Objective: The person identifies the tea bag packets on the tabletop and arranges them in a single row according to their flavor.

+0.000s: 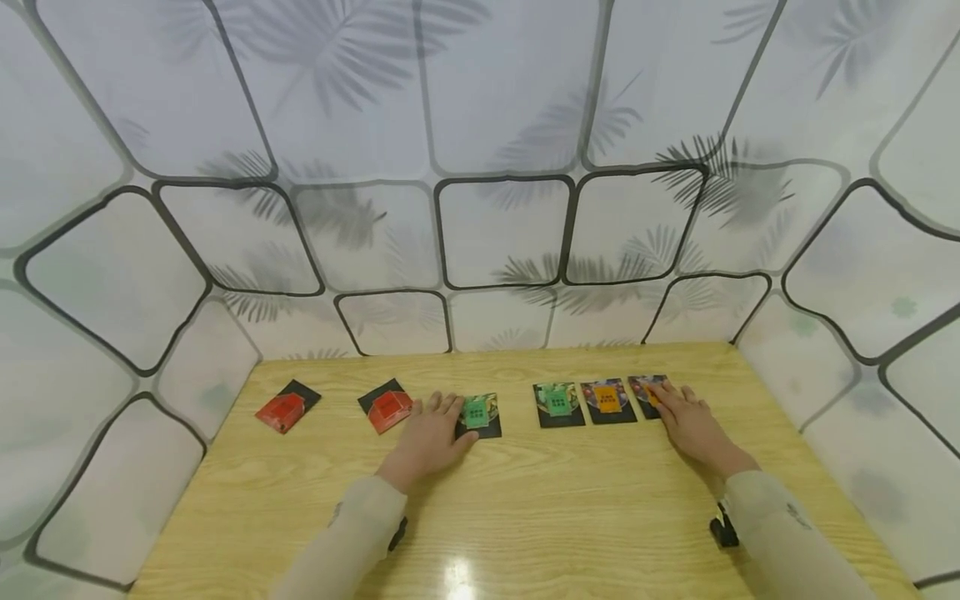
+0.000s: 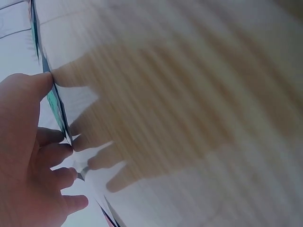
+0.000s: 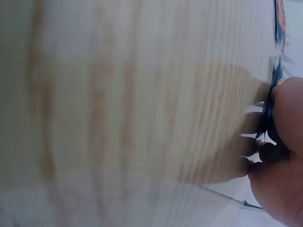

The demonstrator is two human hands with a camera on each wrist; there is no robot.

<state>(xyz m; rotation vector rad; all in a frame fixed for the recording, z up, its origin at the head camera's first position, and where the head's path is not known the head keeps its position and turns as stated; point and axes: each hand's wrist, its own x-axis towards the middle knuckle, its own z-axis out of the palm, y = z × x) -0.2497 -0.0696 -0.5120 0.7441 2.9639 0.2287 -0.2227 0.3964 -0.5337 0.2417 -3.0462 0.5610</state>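
Note:
My left hand (image 1: pixel 429 440) rests on the left part of a small flat packet (image 1: pixel 482 413) with a green label, its fingers spread. In the left wrist view the thumb (image 2: pixel 40 86) touches the packet's near edge and the fingertips reach its far side. My right hand (image 1: pixel 692 425) lies across the right side of a dark packet (image 1: pixel 645 398) with an orange label, covering part of it. The right wrist view has the fingers (image 3: pixel 289 109) low at that packet's edge.
Left of my hands lie two black packets with red labels, one farther left (image 1: pixel 287 407) and one nearer (image 1: pixel 386 407). Between my hands sit a green-labelled packet (image 1: pixel 558 405) and an orange-labelled packet (image 1: pixel 608 401). Patterned fabric walls (image 1: pixel 498 233) enclose the wooden table (image 1: pixel 555 517).

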